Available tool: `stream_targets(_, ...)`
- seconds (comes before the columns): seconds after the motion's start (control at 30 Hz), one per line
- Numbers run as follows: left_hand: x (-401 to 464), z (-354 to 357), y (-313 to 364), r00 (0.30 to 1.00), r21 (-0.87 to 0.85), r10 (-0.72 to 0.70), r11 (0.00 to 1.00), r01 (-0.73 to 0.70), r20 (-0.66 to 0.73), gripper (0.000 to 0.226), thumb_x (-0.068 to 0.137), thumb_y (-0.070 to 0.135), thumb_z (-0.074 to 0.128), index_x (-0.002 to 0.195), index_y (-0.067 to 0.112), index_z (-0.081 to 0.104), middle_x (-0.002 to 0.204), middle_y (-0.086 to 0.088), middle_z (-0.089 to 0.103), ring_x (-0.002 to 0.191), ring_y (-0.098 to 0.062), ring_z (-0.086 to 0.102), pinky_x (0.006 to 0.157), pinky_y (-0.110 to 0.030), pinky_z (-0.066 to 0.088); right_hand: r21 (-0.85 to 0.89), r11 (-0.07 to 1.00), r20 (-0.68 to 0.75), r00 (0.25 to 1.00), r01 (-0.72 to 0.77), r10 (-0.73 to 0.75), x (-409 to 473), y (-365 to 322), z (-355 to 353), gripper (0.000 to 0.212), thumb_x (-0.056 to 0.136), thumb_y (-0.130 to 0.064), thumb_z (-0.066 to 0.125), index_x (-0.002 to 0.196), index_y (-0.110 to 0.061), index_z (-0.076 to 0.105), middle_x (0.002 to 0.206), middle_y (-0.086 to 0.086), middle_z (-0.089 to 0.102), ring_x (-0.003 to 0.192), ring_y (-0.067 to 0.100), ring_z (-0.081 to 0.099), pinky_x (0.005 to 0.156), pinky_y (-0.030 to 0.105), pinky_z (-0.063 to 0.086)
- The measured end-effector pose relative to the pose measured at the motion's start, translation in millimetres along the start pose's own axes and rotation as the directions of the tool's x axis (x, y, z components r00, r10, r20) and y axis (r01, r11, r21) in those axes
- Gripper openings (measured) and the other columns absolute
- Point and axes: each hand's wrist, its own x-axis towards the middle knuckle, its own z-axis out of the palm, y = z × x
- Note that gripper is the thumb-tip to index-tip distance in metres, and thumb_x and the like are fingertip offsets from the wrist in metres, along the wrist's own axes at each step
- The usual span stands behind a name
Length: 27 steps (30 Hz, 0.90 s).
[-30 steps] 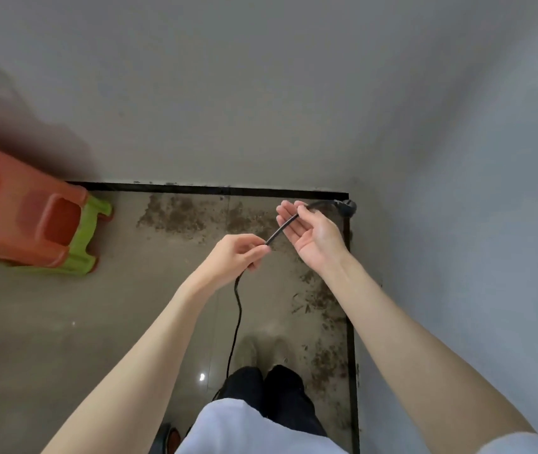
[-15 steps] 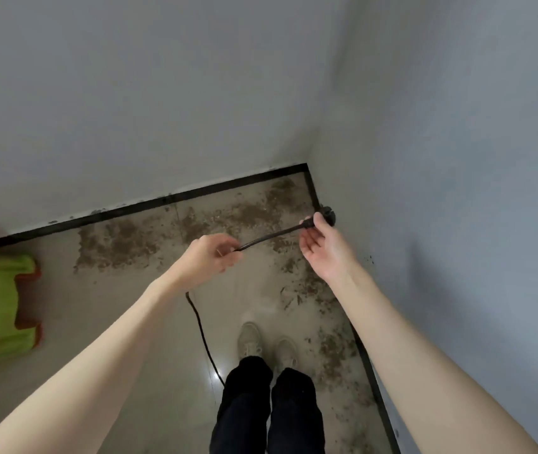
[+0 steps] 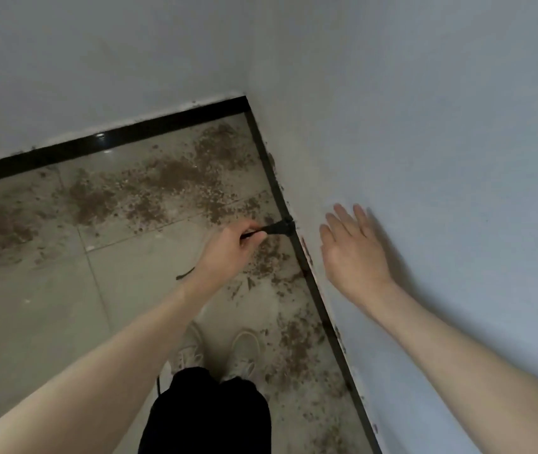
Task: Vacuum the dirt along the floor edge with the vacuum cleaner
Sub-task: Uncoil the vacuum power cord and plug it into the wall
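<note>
Brown crumbly dirt [image 3: 176, 178] lies scattered over the glossy beige tiled floor [image 3: 31, 322], thickest along the black skirting strip [image 3: 130, 136] and down the edge beside the pale grey wall [image 3: 425, 126]. Left hand [image 3: 228, 250] has its grip pinched on a thin black power cord [image 3: 269, 228], whose plug end touches the base of the wall. Right hand [image 3: 353, 253] is spread with straight fingers, palm toward the wall, holding nothing. Pale sneakers [image 3: 244, 348] stand below.
</note>
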Motion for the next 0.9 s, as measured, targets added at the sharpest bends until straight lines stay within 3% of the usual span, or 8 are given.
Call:
stream_targets(0.03, 7.1, 16.1, -4.7, 1.000, -0.013, 0.017, 1.000, -0.017, -0.004, 0.025, 0.095, 0.034, 0.055, 0.115, 0.022, 0.064, 0.071, 0.015, 0.054, 0.057, 0.001, 0.048, 0.046, -0.010, 0.035, -0.264, 0.959, 0.053, 0.994, 0.104, -0.093, -2.1, 13.6, 8.5, 0.046, 0.092, -0.005, 0.035, 0.132, 0.006, 0.055, 0.144, 0.025, 0.047, 0.140, 0.038, 0.038, 0.117, 0.054, 0.009)
stream_targets(0.1, 18.8, 46.0, -9.7, 0.997, -0.041, 0.074, 0.996, -0.074, -0.014, 0.027, 0.094, 0.032, 0.057, 0.117, 0.021, 0.066, 0.069, 0.015, 0.052, 0.053, 0.002, 0.045, 0.047, -0.008, 0.034, -0.577, 0.763, 0.282, 0.948, 0.291, -0.148, -5.1, 37.6, 21.8, 0.058, 0.096, -0.013, 0.019, 0.148, 0.011, 0.018, 0.159, 0.028, 0.013, 0.148, 0.041, 0.009, 0.107, 0.060, -0.016)
stream_targets(0.17, 26.9, 72.7, -9.6, 0.990, -0.068, 0.138, 0.988, -0.139, -0.020, 0.027, 0.096, 0.027, 0.055, 0.117, 0.016, 0.067, 0.074, 0.005, 0.059, 0.060, -0.009, 0.051, 0.053, -0.018, 0.034, -0.739, 0.524, 0.442, 0.892, 0.423, -0.096, -4.4, 49.1, 28.2, 0.065, 0.104, -0.025, 0.020, 0.141, 0.017, -0.013, 0.158, 0.030, -0.011, 0.146, 0.046, -0.011, 0.094, 0.068, -0.027)
stream_targets(0.27, 40.2, 105.9, -3.6, 0.983, -0.119, 0.159, 0.978, -0.169, -0.094, 0.028, 0.098, 0.021, 0.051, 0.118, 0.010, 0.067, 0.083, -0.003, 0.059, 0.073, -0.021, 0.052, 0.059, -0.028, 0.031, -0.814, 0.345, 0.488, 0.872, 0.467, -0.029, -3.5, 53.0, 38.9, 0.080, 0.105, -0.046, 0.020, 0.140, 0.014, -0.019, 0.156, 0.031, -0.018, 0.144, 0.049, -0.018, 0.091, 0.073, -0.024)
stream_targets(0.47, 53.8, 144.4, -5.5, 0.983, -0.263, 0.152, 0.949, -0.175, -0.105, 0.029, 0.100, 0.012, 0.046, 0.125, 0.007, 0.060, 0.107, -0.014, 0.062, 0.093, -0.026, 0.056, 0.070, -0.023, 0.036, -0.846, 0.310, 0.451, 0.892, 0.433, -0.016, -4.5, 57.1, 43.7, 0.080, 0.103, -0.051, 0.008, 0.134, 0.016, -0.023, 0.157, 0.030, -0.018, 0.145, 0.046, -0.018, 0.091, 0.072, -0.023)
stream_targets(0.6, 48.5, 154.1, -9.3, 0.970, -0.375, 0.195, 0.897, -0.236, -0.144, 0.030, 0.099, 0.015, 0.048, 0.127, 0.014, 0.059, 0.098, -0.007, 0.060, 0.077, -0.010, 0.051, 0.069, -0.022, 0.040, -0.849, 0.325, 0.435, 0.900, 0.416, -0.017, -4.0, 57.4, 41.6, 0.081, 0.103, -0.051, 0.011, 0.133, 0.017, -0.023, 0.157, 0.030, -0.018, 0.145, 0.045, -0.018, 0.091, 0.070, -0.024)
stream_targets(0.77, 47.8, 158.2, -4.1, 0.948, -0.395, 0.210, 0.871, -0.292, -0.239, 0.030, 0.096, 0.018, 0.054, 0.125, 0.019, 0.062, 0.078, 0.004, 0.049, 0.070, -0.010, 0.047, 0.066, -0.027, 0.039, -0.860, 0.342, 0.401, 0.916, 0.379, -0.008, -5.0, 58.9, 43.1, 0.082, 0.103, -0.051, 0.013, 0.133, 0.016, -0.022, 0.157, 0.029, -0.017, 0.146, 0.043, -0.018, 0.094, 0.068, -0.025)
stream_targets(0.9, 47.9, 156.8, 0.3, 0.920, -0.261, 0.257, 0.905, -0.336, -0.295, 0.029, 0.093, 0.022, 0.059, 0.121, 0.018, 0.066, 0.078, -0.008, 0.053, 0.070, -0.020, 0.051, 0.064, -0.031, 0.039, -0.856, 0.364, 0.389, 0.921, 0.368, -0.015, -5.0, 59.1, 42.1, 0.080, 0.104, -0.050, 0.013, 0.132, 0.016, -0.023, 0.158, 0.029, -0.016, 0.147, 0.042, -0.017, 0.094, 0.065, -0.025)
